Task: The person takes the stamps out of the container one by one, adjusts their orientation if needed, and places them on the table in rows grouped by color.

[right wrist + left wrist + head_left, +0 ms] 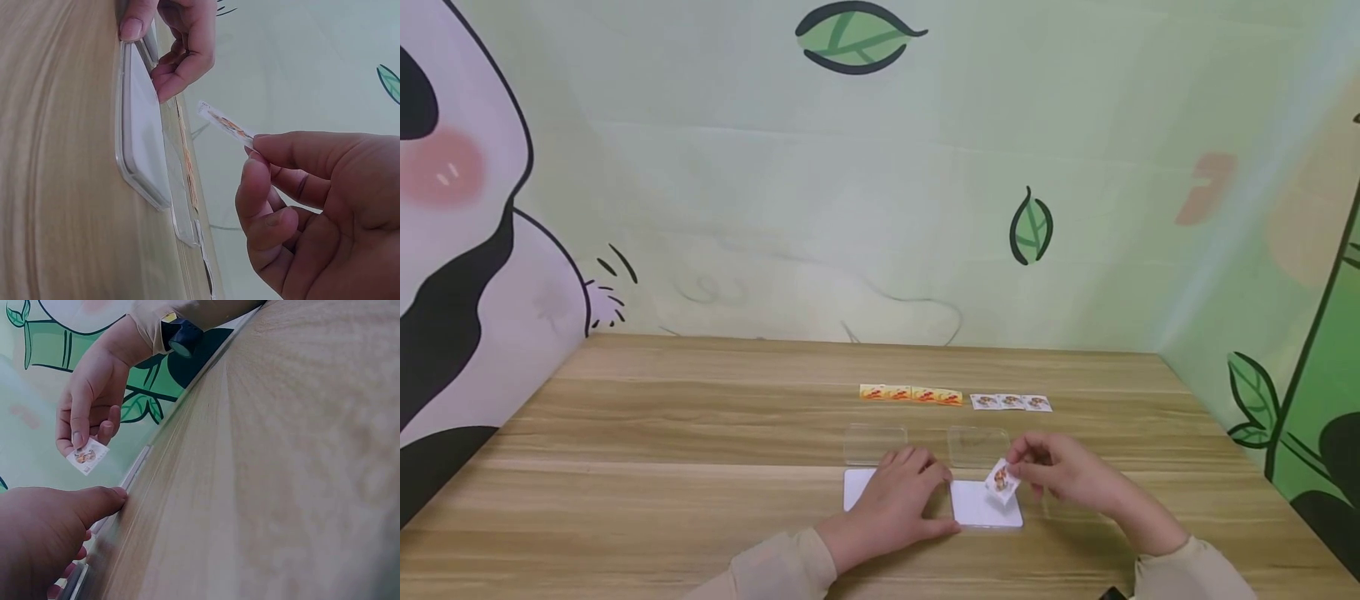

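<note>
My right hand (1063, 471) pinches a small white sticker (1002, 482) with an orange-brown picture between thumb and fingertips. The sticker hangs tilted just above the right-hand white flat case (973, 510); in the right wrist view the sticker (225, 125) is clear of the case (144, 125). My left hand (898, 504) holds that case at its left end, thumb at the near corner and a finger at the far one. The same hand partly covers a second white flat case (856, 485) on the left.
Two clear plastic lids, the left lid (876, 445) and the right lid (976, 447), lie behind the cases. Farther back are a row of yellow-orange stickers (911, 395) and a row of white stickers (1011, 402). A printed backdrop (760, 208) borders the wooden table (625, 500).
</note>
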